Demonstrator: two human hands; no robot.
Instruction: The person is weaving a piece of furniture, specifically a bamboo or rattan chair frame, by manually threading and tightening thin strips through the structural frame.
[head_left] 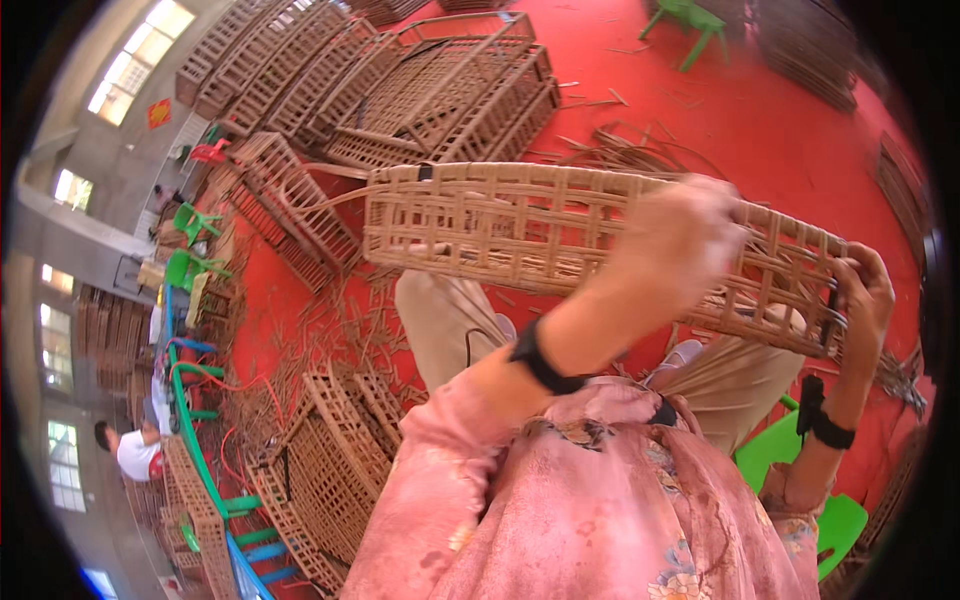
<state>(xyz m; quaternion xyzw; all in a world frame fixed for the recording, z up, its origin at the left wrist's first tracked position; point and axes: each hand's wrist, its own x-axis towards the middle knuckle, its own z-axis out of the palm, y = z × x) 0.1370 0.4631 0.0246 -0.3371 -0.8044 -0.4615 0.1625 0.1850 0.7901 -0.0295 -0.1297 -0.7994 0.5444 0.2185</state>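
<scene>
A long, shallow woven basket [480,262], brown with an open lattice wall and a wrapped rim, lies across above my knees. My right hand [866,292] grips its right end, fingers closed over the rim. My left hand [682,240] is at the rim right of the middle. It is blurred but looks closed; what its fingers hold, if anything, cannot be made out. A thin loose strip [330,203] sticks out past the basket's left end. A dark tie [425,172] sits on the rim near that end.
Stacked woven baskets [440,95] stand at the far left, and more [325,470] lie near left. Cane scraps [290,345] litter the red floor [640,90]. Green chairs [690,22] stand far off and a green seat [765,450] at lower right. A person [137,450] is at far left.
</scene>
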